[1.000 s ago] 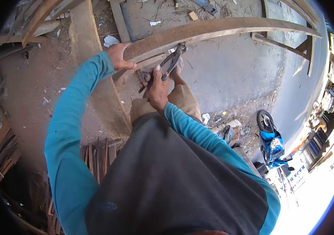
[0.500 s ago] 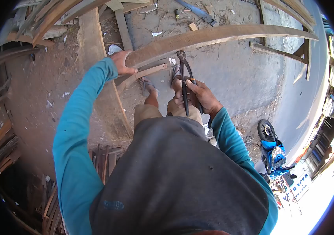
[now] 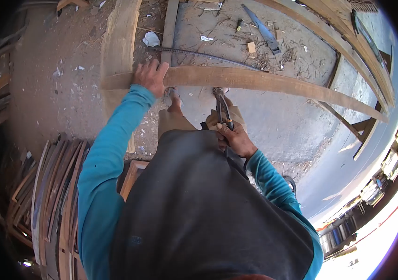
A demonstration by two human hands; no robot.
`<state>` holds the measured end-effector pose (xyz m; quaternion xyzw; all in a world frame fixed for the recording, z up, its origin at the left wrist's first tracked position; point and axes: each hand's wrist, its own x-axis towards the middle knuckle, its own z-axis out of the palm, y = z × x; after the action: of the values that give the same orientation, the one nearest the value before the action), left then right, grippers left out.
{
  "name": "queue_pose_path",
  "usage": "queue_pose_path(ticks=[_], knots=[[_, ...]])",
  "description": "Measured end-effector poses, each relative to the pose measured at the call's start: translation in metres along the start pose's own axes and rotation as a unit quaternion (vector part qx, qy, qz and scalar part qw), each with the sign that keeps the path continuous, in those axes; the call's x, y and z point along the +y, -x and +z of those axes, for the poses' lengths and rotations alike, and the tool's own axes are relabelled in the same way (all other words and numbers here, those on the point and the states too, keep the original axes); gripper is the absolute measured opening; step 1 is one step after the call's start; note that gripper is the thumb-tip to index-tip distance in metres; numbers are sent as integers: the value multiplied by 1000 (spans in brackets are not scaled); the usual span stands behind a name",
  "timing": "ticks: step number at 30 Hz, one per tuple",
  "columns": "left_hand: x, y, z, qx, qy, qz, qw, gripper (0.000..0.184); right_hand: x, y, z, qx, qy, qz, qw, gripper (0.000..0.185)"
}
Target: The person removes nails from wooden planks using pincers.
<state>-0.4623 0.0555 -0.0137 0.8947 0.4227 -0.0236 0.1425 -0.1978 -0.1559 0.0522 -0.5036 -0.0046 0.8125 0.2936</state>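
Two bare hands are at work around a long wooden plank that runs crosswise in front of the person, its left end lying over a wide board. The left hand grips the plank near that end, palm down over it with the fingers curled at its far edge, the forearm stretched forward. The right hand, close to the lap, is closed around the handles of metal pincers, which point away from the body; their head sits at the plank's near edge, though whether it touches cannot be told.

Under the plank, the wide board crosses a dusty concrete floor. Beyond it lie a ribbed rod, a small wood block, a blue-bladed saw and crumpled paper. Long beams slant at the far right; curved wooden strips stand stacked at the left. Bright daylight fills the lower right.
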Motion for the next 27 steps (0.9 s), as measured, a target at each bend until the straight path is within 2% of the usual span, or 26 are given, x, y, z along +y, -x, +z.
queue_pose_path(ticks=[2, 3, 5, 6, 8, 9, 11, 14, 15, 17, 22, 23, 24, 25, 26, 27], knots=[[4, 2, -1, -15, 7, -15, 1000, 38, -8, 1, -22, 22, 153, 50, 987, 28], [2, 2, 0, 5, -3, -2, 1000, 37, -18, 5, -27, 15, 155, 61, 986, 28], [-1, 1, 3, 22, -19, -2, 1000, 35, -41, 6, -31, -28, 275, 72, 958, 28], [1, 3, 5, 38, -39, 1, 999, 34, -43, 3, -41, -39, 277, 81, 957, 28], [1, 4, 8, 48, -60, 5, 997, 34, -45, -4, -67, -142, 155, 122, 970, 27], [2, 3, 6, 31, -66, -1, 997, 37, -50, -5, -75, -145, 152, 127, 969, 27], [5, 2, 2, 6, -71, -11, 997, 40, -64, -7, -85, -179, 256, 124, 942, 25], [5, 3, -5, -14, -65, -6, 998, 45, -77, -13, -95, -240, 206, 129, 940, 27], [5, 1, -6, -14, -60, -5, 998, 47, -79, -14, -97, -252, 229, 113, 933, 30], [7, -3, -4, -10, -51, -4, 999, 50, -73, -10, -97, -222, 231, 106, 941, 30], [6, -13, -25, -104, -5, -20, 994, 60, -47, 4, -62, -131, 186, 61, 972, 36], [6, -20, -30, -97, -7, -14, 995, 60, -34, 4, -52, -120, 107, 46, 986, 39], [6, -25, -36, -160, 8, -33, 986, 63, -28, 5, -37, -108, 27, 30, 993, 42], [5, -29, -40, -222, 21, -52, 973, 66, -26, 6, -24, -100, 19, 8, 995, 47], [4, -30, -41, -215, 17, -45, 975, 66, -22, 5, -10, -97, 20, -3, 995, 47], [1, -30, -40, -214, 21, -43, 976, 66, -16, 5, 4, -79, -48, -17, 996, 49]])
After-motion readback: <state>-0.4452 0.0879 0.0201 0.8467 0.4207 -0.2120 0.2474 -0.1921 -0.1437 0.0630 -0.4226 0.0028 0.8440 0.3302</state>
